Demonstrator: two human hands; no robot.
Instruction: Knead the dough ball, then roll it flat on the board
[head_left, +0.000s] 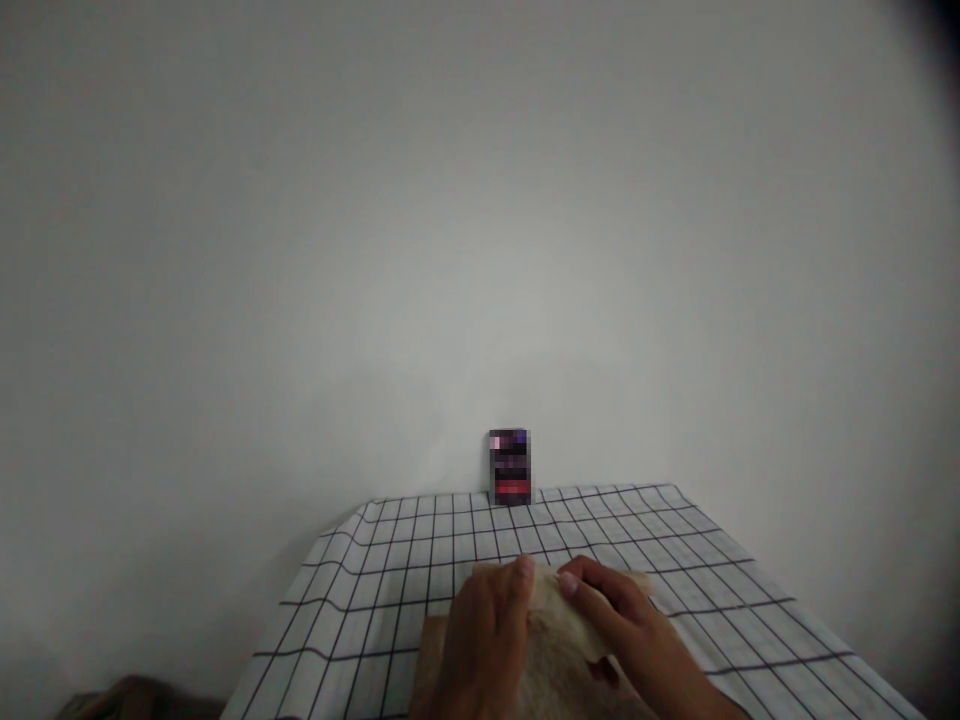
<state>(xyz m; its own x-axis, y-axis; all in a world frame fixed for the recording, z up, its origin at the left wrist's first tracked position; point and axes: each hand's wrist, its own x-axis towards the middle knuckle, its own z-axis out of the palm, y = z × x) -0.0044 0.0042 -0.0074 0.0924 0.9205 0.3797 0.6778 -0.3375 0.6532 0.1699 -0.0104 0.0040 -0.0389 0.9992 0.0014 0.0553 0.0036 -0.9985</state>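
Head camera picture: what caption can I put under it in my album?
Left hand and right hand on pale material over a checked tablecloth, a blurred dark object by the wall.

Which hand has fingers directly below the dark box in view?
The left hand: its fingers end below the dark box; the right hand sits farther right.

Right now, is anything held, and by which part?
Pale material, apparently pinched near its far edge by the right hand; whether the left hand grips is unclear.
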